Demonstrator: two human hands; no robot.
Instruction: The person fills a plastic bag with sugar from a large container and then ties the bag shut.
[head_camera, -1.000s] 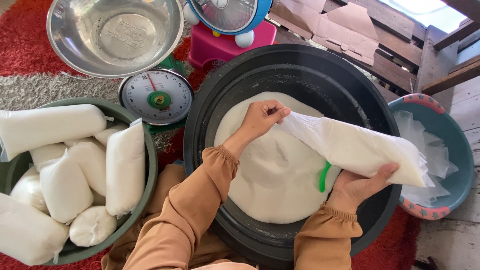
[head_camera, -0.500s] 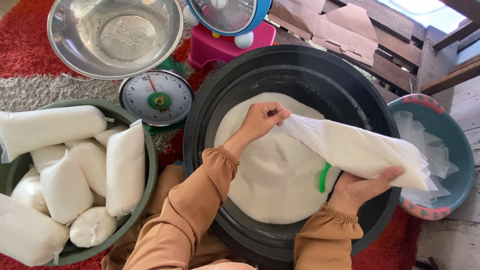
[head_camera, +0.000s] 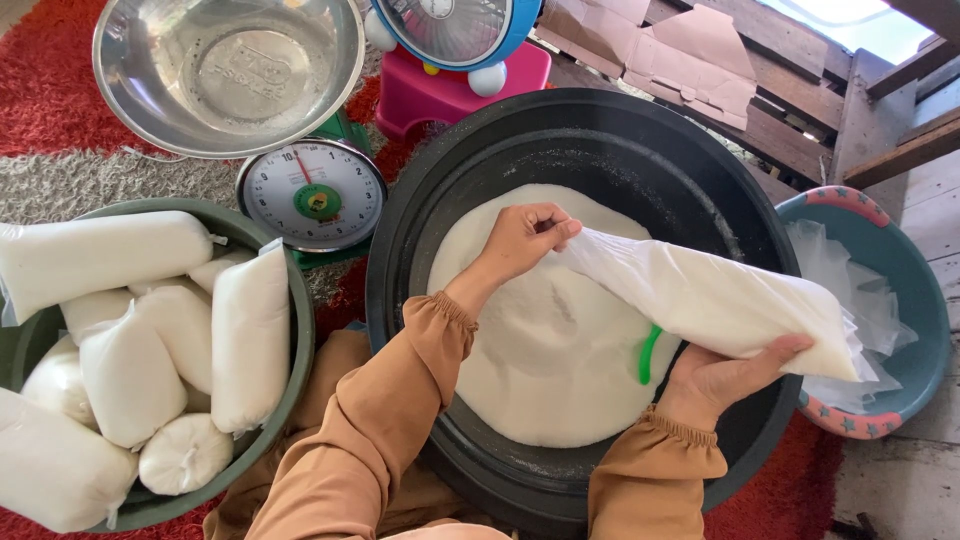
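Bag (head_camera: 715, 300) of white grain, held slantwise over black tub (head_camera: 450, 200): left hand (head_camera: 520, 240) pinching neck shut, right hand (head_camera: 725, 375) cupped beneath, fingers spread, bearing weight. Tub heaped with same grain (head_camera: 540, 360), green scoop (head_camera: 648, 355) stuck in. Green basin (head_camera: 290, 330) packed with filled bags (head_camera: 250, 340). Steel bowl (head_camera: 230, 70) on scale (head_camera: 312, 195), bare. Blue basin (head_camera: 905, 260): empty plastic bags (head_camera: 850, 290).

Glossy clear plastic bag (head_camera: 720, 300), matt black plastic tub (head_camera: 560, 130), shiny metal bowl (head_camera: 130, 110), rough wooden planks (head_camera: 800, 130).
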